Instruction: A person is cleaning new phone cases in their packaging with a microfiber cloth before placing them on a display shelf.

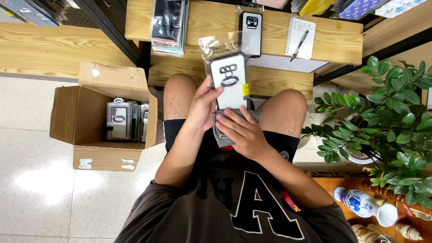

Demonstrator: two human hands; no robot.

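Both hands meet on a bagged phone case point(229, 81) held upright above the person's lap, between the knees and just short of the wooden shelf point(216, 20): the left hand point(202, 105) has fingers curled shut around its left edge, and the right hand point(243, 132) presses a grey cloth point(220, 132) against its lower end. Wiping well probably calls for a steady left-hand grip and cloth strokes that do not crumple the loose plastic bag top. More bagged cases stand in the open cardboard box point(85, 117) on the floor at the left, and a potted plant point(387, 108) stands at the right.
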